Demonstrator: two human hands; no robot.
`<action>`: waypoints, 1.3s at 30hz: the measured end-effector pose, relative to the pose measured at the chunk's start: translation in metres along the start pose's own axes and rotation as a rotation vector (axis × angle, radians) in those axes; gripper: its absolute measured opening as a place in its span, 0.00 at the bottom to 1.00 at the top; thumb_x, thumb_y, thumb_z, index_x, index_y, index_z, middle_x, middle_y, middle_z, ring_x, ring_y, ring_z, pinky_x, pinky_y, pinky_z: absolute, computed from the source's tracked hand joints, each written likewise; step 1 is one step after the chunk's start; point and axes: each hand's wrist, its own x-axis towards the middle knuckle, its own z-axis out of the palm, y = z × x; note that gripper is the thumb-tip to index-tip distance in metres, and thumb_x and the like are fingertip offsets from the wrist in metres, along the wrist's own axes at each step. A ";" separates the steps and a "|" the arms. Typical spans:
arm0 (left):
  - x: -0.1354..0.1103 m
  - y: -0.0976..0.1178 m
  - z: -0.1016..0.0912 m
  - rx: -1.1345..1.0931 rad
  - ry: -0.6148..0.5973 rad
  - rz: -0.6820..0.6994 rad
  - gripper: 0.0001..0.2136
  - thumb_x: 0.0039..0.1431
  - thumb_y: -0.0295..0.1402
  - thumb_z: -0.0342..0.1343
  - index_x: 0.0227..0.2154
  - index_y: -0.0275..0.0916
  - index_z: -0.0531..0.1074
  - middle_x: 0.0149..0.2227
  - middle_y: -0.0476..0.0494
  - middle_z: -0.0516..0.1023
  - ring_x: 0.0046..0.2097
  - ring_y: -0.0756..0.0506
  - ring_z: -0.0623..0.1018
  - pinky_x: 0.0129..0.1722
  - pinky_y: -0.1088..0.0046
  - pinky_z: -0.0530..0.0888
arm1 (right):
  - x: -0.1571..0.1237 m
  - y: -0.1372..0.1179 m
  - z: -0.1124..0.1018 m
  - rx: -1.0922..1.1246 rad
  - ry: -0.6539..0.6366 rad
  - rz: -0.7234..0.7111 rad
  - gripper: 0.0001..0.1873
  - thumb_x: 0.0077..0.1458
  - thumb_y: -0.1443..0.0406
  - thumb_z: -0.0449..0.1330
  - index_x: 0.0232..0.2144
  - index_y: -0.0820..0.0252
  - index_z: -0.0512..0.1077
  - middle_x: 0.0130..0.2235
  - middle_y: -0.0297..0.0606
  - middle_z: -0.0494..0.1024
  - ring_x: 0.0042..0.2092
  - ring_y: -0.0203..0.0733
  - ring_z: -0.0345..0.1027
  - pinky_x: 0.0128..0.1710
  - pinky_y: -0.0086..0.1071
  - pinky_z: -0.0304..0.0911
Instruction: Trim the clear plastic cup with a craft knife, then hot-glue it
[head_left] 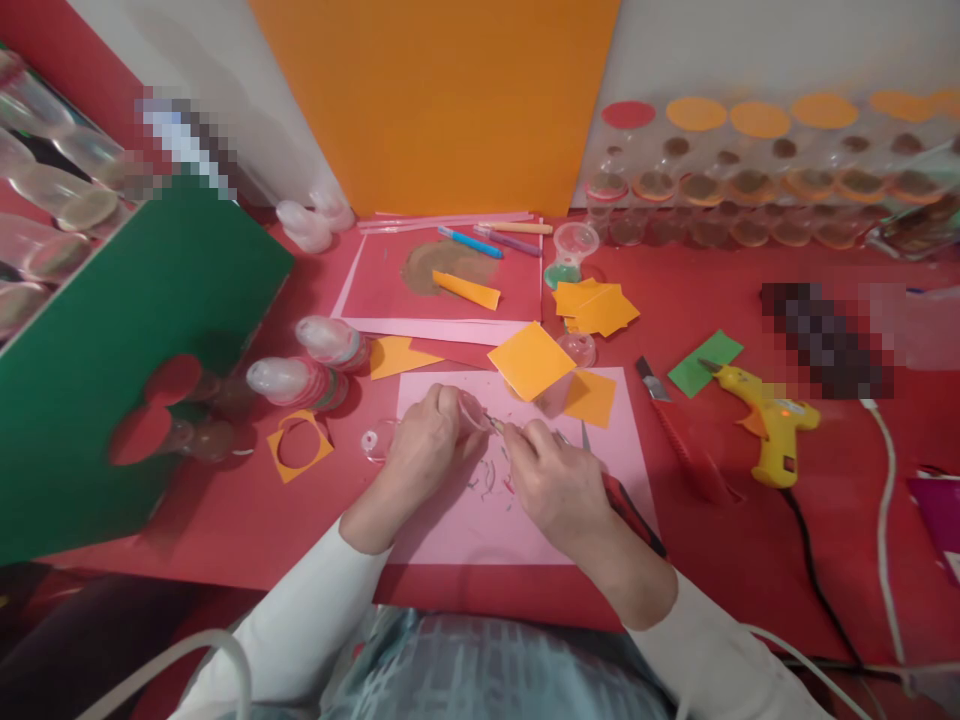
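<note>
Over a pink sheet [600,500] of paper on a red table [750,300], seen from above, a person's two bare hands meet close together. The left hand [424,445] is curled shut around a small clear plastic piece [471,408], which shows just past its fingertips. The right hand [555,480] is closed in a pinch on a thin pointed tool [496,425], whose tip touches the clear plastic piece between the two hands. What kind of tool it is cannot be told.

Just below and between the hands, fine scraps [491,480] lie scattered on the pink sheet. Just left of the left hand lies a round clear lid [373,442], and further left an orange frame [300,447] of paper with a round hole cut out. Beyond that, past the left hand, clear bottles [300,380] lie on their sides.

Just beyond the hands sits an orange square [531,358] of paper, tilted like a diamond. To the right of the right hand, off the pink sheet, a red craft knife [675,430] lies on the table. Further right is a yellow glue gun [765,420], with a green paper scrap [705,362] beside its nozzle.

Well beyond both hands, a large orange board [442,100] leans against the wall. Far to the left of the left hand stands a green board [112,350].
</note>
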 end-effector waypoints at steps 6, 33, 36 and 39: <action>-0.002 0.000 0.002 0.014 0.018 -0.023 0.09 0.55 0.35 0.56 0.35 0.39 0.62 0.35 0.41 0.73 0.33 0.41 0.77 0.29 0.68 0.71 | 0.000 0.002 -0.002 0.003 0.003 0.023 0.13 0.60 0.70 0.53 0.43 0.60 0.75 0.29 0.35 0.71 0.25 0.35 0.65 0.23 0.32 0.49; -0.011 0.008 0.001 -0.707 0.140 0.078 0.13 0.55 0.34 0.56 0.43 0.40 0.63 0.43 0.41 0.74 0.42 0.46 0.77 0.41 0.69 0.75 | 0.004 0.004 -0.014 1.058 -0.069 0.509 0.08 0.52 0.60 0.58 0.25 0.56 0.64 0.18 0.26 0.67 0.21 0.33 0.61 0.24 0.26 0.60; -0.014 0.011 0.004 -0.720 0.143 0.190 0.14 0.56 0.33 0.55 0.45 0.41 0.62 0.44 0.41 0.73 0.43 0.45 0.76 0.42 0.67 0.75 | 0.005 0.003 -0.013 1.100 -0.105 0.537 0.11 0.50 0.59 0.59 0.23 0.56 0.63 0.19 0.26 0.66 0.23 0.33 0.60 0.24 0.26 0.58; -0.015 0.011 0.006 -0.725 0.138 0.299 0.18 0.56 0.33 0.55 0.48 0.41 0.61 0.46 0.40 0.71 0.46 0.43 0.75 0.44 0.64 0.75 | 0.004 0.004 -0.010 1.146 -0.132 0.567 0.10 0.49 0.58 0.59 0.23 0.56 0.64 0.21 0.27 0.67 0.24 0.34 0.60 0.25 0.27 0.58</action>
